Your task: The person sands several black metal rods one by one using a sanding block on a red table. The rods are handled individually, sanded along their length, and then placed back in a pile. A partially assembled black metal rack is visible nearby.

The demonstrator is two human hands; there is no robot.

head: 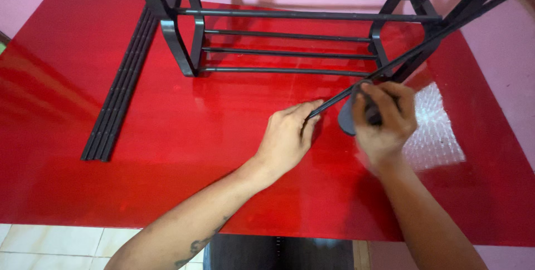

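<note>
Pink walls frame a glossy red table [167,153], where a black rack frame [290,30] stands at the far edge with several horizontal rods already fitted between its two side pieces, so the assembly looks partly built. A bundle of spare black rods [120,89] lies loose on the table to the left, well apart from the hands, which suggests more bars are left to fit. The left hand [287,139] rests on the table and pinches the near end of a long black rod [390,66] between thumb and fingertips; that rod slants up toward the right. The right hand [384,122] is closed around a dark rounded side piece [345,119], though motion blur makes its exact grip hard to tell. A clear bubble-wrap sheet [437,128] lies beside it; no container shows, and nothing holds the loose parts
</note>
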